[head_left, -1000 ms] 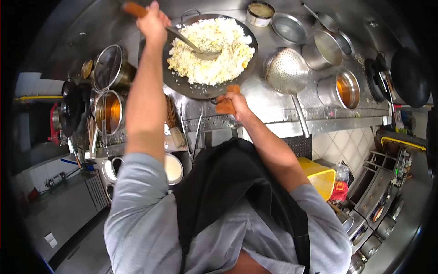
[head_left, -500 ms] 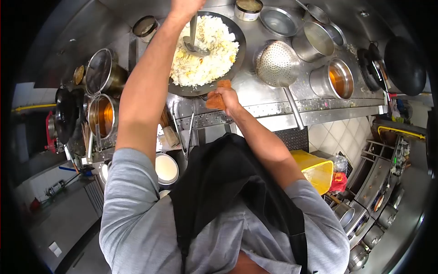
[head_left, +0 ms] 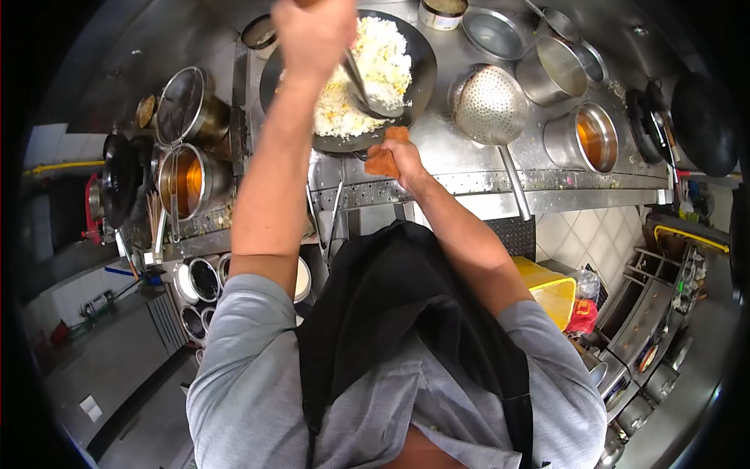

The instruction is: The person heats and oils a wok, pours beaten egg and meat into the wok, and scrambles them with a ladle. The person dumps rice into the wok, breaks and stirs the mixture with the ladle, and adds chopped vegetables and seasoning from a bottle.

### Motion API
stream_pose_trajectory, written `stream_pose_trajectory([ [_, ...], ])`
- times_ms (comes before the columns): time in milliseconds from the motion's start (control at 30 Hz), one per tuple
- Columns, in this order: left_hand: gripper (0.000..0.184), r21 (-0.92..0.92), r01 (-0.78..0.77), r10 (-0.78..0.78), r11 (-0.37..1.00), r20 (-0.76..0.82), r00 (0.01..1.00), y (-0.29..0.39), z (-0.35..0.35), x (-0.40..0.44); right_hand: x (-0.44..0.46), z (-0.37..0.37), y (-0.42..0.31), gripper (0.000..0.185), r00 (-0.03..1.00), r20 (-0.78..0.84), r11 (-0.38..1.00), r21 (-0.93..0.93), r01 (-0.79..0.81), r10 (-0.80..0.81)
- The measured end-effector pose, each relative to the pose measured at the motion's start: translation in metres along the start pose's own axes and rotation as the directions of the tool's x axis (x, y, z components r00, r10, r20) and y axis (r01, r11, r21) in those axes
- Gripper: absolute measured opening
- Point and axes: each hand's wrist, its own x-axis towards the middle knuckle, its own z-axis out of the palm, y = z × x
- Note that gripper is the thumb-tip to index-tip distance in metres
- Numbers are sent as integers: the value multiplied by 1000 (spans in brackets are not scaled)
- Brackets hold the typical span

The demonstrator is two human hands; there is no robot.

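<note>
My left hand (head_left: 316, 37), blurred, is closed around the handle of a metal ladle (head_left: 356, 82). The ladle's bowl lies in white rice with yellow bits, by the near right side of a dark wok (head_left: 273, 74). The rice (head_left: 384, 47) is heaped toward the right half of the wok; my left hand and forearm hide part of it. At the wok's near edge, my right hand (head_left: 408, 162) grips a folded orange-brown cloth (head_left: 383, 160). Whatever lies under the cloth is hidden.
A perforated strainer (head_left: 491, 105) rests to the right, its handle over the counter edge. Beyond it stand steel pots, one with amber liquid (head_left: 587, 141). On the left are more pots (head_left: 187, 184). A yellow bin (head_left: 547, 293) sits below at right.
My left hand has come nearer and the ladle has swept from the middle of the rice to its near right side. Bare wok now shows at the left. My right hand keeps its grip.
</note>
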Motion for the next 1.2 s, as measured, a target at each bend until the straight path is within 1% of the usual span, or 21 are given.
stream_pose_trajectory([
  [33, 28, 63, 4, 3, 998, -116, 993, -38, -4, -11, -1, 1, 0, 20, 1000, 10, 1000, 13, -9, 9],
  [67, 29, 220, -97, 115, 971, -69, 991, -60, -23, -9, -1, 1, -1, 20, 1000, -6, 1000, 7, -13, 13],
  [167, 30, 86, 36, -35, 996, -13, 999, -42, -56, 44, -2, 0, -3, 20, 997, 11, 997, -12, -73, 73],
  [200, 31, 9, 148, -147, 989, -86, 985, -9, -48, 43, 0, -2, -2, 21, 997, 22, 997, -22, -68, 69],
  [300, 32, 34, 28, -29, 999, 11, 1000, 35, -60, 26, 3, -7, -1, 22, 996, 71, 997, -51, -57, 61],
  [333, 32, 349, 266, -63, 899, -498, 865, 31, -24, 22, 1, -5, -4, 23, 994, 72, 995, -70, -77, 82],
  [367, 34, 279, -4, 110, 960, -366, 924, -43, -71, 28, 1, -4, -4, 24, 993, 70, 993, -68, -94, 99],
  [433, 33, -25, 115, -118, 993, -240, 964, -46, -86, 34, 1, -3, -8, 24, 990, 64, 990, -71, -124, 129],
  [467, 31, -47, 142, -149, 989, -258, 955, -18, -77, 38, -2, -2, -10, 25, 989, 53, 988, -78, -132, 137],
  [567, 38, 24, 81, -82, 996, 21, 996, 15, -130, 60, 2, -6, -8, 26, 990, 91, 992, -67, -106, 112],
  [633, 39, 72, 6, -8, 997, 34, 999, 73, -104, 19, 5, -10, -3, 30, 990, 76, 991, -76, -114, 119],
  [667, 34, 333, -19, 83, 943, -177, 981, 47, -93, 2, 6, -10, -2, 32, 992, 64, 991, -84, -104, 110],
  [767, 28, 33, -98, 102, 995, -151, 983, -49, -99, -1, 6, -9, -7, 34, 987, 67, 985, -104, -139, 146],
  [800, 29, 65, -40, 53, 997, -222, 974, -36, -96, 19, 5, -8, -8, 34, 983, 73, 981, -107, -160, 169],
  [833, 29, -59, -70, 54, 996, -233, 971, -30, -102, 39, 1, -5, -7, 34, 986, 68, 985, -91, -147, 154],
  [900, 31, -63, -63, 43, 996, -270, 962, 19, -77, 49, -2, -1, -12, 35, 992, 54, 993, -52, -108, 111],
  [967, 36, -49, -178, 169, 983, -149, 974, 22, -82, 54, 6, -9, -6, 35, 991, 75, 993, -42, -112, 115],
  [1033, 38, 63, -103, 121, 993, -501, 857, -38, -75, 61, 10, -12, -5, 34, 988, 92, 991, -65, -119, 125],
  [1067, 36, 124, -107, 148, 986, -399, 905, -69, -101, 67, 10, -11, -8, 34, 986, 95, 989, -72, -130, 136],
  [1167, 36, -87, 161, -183, 983, -425, 887, -44, -109, 87, 3, -8, -13, 32, 983, 82, 983, -100, -153, 162],
  [1200, 39, -90, 166, -189, 982, -460, 868, -40, -111, 92, 3, -4, -17, 30, 985, 67, 983, -107, -148, 156],
])
